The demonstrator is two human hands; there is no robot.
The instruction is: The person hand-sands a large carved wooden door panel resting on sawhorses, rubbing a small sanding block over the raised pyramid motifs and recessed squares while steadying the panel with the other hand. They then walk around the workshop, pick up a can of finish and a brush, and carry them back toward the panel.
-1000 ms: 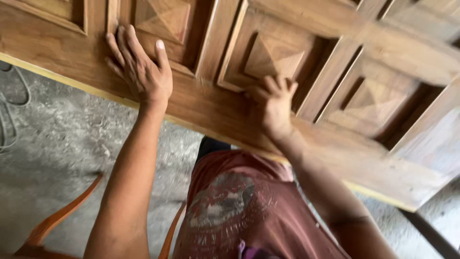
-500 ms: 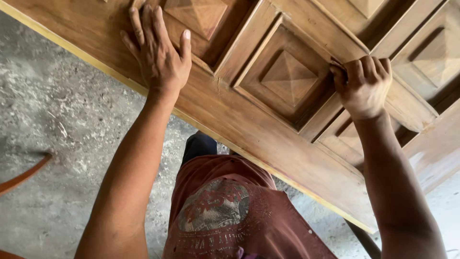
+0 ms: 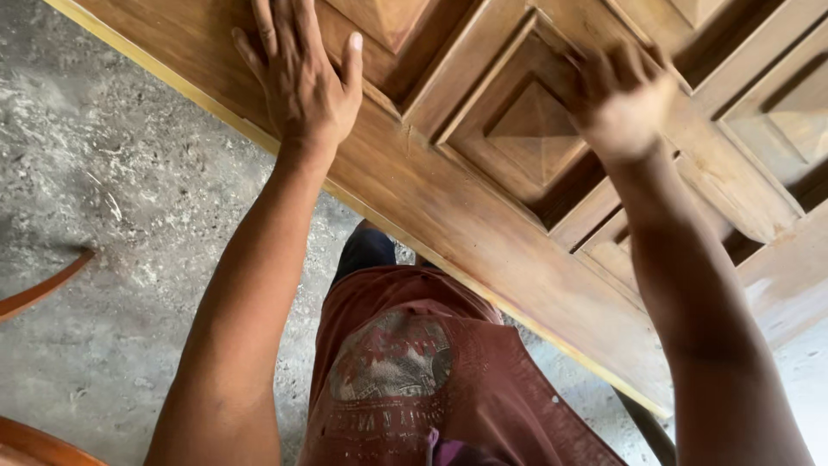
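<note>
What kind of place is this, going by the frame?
Probably a woodworking or carpentry shop, though that is a guess. A large carved wooden door panel with raised pyramid-shaped insets lies flat under the left hand and right hand, above a rough, dusty concrete floor. A curved wooden piece lies nearby.

No packages, labels, signs or screens appear anywhere around the fingers. The only printed surface is a faded round graphic (image 3: 392,362) on a maroon shirt (image 3: 483,380), well below both hands.
</note>
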